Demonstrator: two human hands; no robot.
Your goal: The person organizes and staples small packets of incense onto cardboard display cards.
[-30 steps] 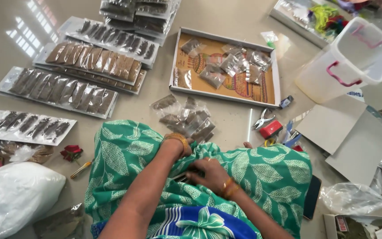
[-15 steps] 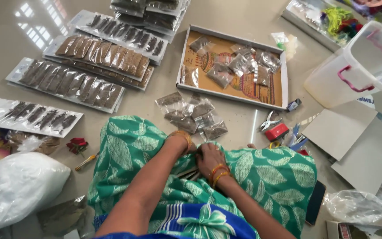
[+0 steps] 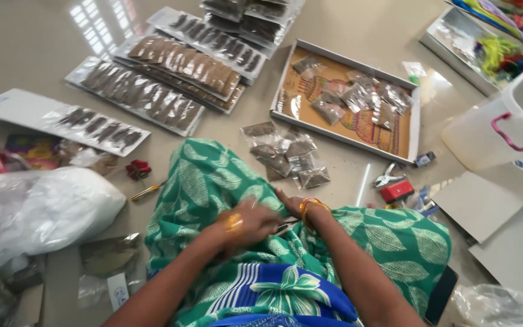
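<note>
I sit on the floor with a green leaf-print cloth (image 3: 213, 181) over my lap. My left hand (image 3: 250, 221), blurred and wearing a gold bangle, is curled over my lap and touches my right hand (image 3: 290, 204), which wears orange bangles. A small dark thing (image 3: 286, 227) shows between them; what it is and which hand holds it is unclear. Just beyond my knees lies a loose pile of small clear packets (image 3: 289, 157) with dark contents.
A shallow tray (image 3: 417, 115) with more packets lies ahead on the right. Long sheets of packed strips (image 3: 140, 97) fan out at the upper left. A white bag (image 3: 43, 212) sits left. A red stapler (image 3: 396, 190), a metal hand tool (image 3: 387, 178), grey cards (image 3: 485, 203) and a plastic tub (image 3: 503, 121) are right.
My hands have shifted in my lap: the left has come down and closed in on the right, and now looks blurred. The view has tilted slightly.
</note>
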